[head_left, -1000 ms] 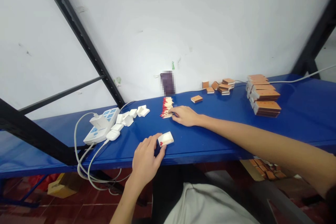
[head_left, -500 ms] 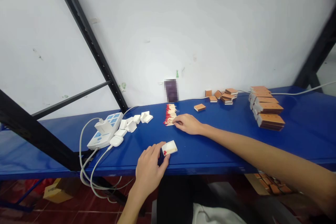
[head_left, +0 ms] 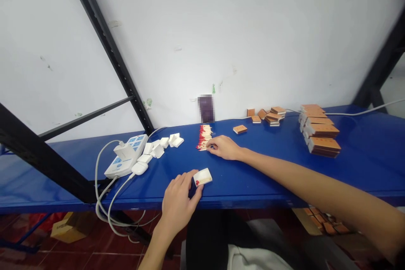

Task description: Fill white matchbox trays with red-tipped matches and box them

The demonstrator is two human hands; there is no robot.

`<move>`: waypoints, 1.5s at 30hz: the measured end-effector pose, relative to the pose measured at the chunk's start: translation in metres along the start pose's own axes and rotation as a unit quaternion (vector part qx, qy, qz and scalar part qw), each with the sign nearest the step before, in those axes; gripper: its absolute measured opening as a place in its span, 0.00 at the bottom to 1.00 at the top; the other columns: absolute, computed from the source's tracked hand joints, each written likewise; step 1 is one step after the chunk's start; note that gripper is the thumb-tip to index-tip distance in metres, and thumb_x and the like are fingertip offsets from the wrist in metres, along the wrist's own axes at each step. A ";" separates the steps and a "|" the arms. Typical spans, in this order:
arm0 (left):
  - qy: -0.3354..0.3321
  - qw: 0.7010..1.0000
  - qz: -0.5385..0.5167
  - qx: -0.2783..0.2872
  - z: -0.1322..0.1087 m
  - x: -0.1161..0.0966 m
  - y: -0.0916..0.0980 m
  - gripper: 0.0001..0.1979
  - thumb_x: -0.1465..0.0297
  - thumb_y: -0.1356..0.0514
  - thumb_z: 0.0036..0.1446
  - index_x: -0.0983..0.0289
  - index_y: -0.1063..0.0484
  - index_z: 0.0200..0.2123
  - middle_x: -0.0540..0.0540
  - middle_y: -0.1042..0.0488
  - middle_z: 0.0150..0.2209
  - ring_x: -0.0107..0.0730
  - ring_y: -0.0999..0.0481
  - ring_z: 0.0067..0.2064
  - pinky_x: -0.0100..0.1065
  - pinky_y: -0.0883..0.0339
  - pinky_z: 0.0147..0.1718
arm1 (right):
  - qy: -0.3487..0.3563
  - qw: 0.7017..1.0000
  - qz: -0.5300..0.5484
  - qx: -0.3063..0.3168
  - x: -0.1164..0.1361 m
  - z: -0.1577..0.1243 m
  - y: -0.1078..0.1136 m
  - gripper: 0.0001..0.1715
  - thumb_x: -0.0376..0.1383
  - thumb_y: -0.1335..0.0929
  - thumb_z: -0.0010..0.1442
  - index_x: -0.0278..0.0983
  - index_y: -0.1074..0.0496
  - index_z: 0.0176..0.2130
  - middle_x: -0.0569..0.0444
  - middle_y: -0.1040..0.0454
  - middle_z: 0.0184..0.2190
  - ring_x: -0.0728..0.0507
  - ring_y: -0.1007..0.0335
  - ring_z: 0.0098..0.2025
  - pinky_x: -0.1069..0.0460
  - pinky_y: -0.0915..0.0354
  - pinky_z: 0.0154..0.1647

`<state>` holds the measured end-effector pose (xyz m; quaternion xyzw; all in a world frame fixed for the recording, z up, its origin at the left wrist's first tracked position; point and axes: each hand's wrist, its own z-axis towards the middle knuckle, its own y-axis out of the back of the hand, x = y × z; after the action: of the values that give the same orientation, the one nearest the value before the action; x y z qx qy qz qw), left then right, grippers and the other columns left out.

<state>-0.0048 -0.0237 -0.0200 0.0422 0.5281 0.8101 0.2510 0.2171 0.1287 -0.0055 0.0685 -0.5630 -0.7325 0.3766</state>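
My left hand (head_left: 179, 197) grips a small white matchbox tray (head_left: 204, 174) near the shelf's front edge, thumb on the near side and fingers at its left end. A few red-tipped matches (head_left: 200, 182) lie along the tray's near side. Farther back, a row of loose matches (head_left: 205, 136) rests on the blue surface with red heads to the left. At the near end of that row, my right hand (head_left: 224, 147) pinches thumb and fingertips on a match. The fingers partly hide it, so how many they hold is unclear.
White empty trays (head_left: 157, 149) lie scattered beside a white power strip (head_left: 126, 156) with cables. Orange matchbox covers (head_left: 272, 117) sit at the back right, with one cover (head_left: 240, 129) apart and a stack (head_left: 319, 130) farther right. A black post (head_left: 110, 46) rises at the left.
My right fingertips have shifted slightly left and closed in at the near end of the match row. My left hand still holds the tray in nearly the same place.
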 end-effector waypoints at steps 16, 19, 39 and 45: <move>-0.015 0.999 0.026 -0.021 -0.001 0.000 -0.004 0.16 0.61 0.50 0.70 0.60 0.32 0.55 0.55 0.25 0.40 0.42 0.26 0.42 0.40 0.36 0.40 | 0.083 0.996 -0.019 0.041 0.004 -0.002 0.004 0.16 0.36 0.35 0.65 0.39 0.21 0.48 0.49 0.19 0.46 0.42 0.24 0.43 0.52 0.37 0.43; -0.012 0.999 0.029 -0.021 -0.001 0.000 -0.004 0.16 0.61 0.49 0.70 0.60 0.33 0.55 0.55 0.24 0.40 0.42 0.26 0.42 0.40 0.36 0.40 | 0.076 0.996 -0.021 0.048 0.005 -0.002 0.005 0.16 0.36 0.35 0.65 0.39 0.20 0.47 0.49 0.19 0.45 0.42 0.24 0.44 0.52 0.37 0.42; -0.018 0.999 0.032 -0.029 -0.002 0.001 -0.005 0.16 0.61 0.50 0.71 0.60 0.32 0.55 0.55 0.25 0.40 0.42 0.27 0.41 0.40 0.37 0.40 | 0.035 0.997 0.073 0.015 0.003 -0.009 0.006 0.12 0.36 0.33 0.61 0.37 0.20 0.40 0.57 0.27 0.25 0.49 0.36 0.27 0.55 0.46 0.30; -0.014 0.999 0.029 -0.023 -0.002 0.001 -0.004 0.16 0.61 0.50 0.70 0.59 0.32 0.55 0.55 0.24 0.41 0.43 0.26 0.42 0.39 0.38 0.39 | -0.026 0.997 0.058 -0.035 -0.002 -0.005 0.002 0.10 0.34 0.34 0.60 0.35 0.21 0.35 0.57 0.29 0.23 0.50 0.38 0.26 0.55 0.48 0.30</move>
<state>-0.0044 -0.0237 -0.0247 0.0627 0.5043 0.8284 0.2357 0.2219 0.1255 -0.0064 0.0040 -0.5496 -0.7303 0.4057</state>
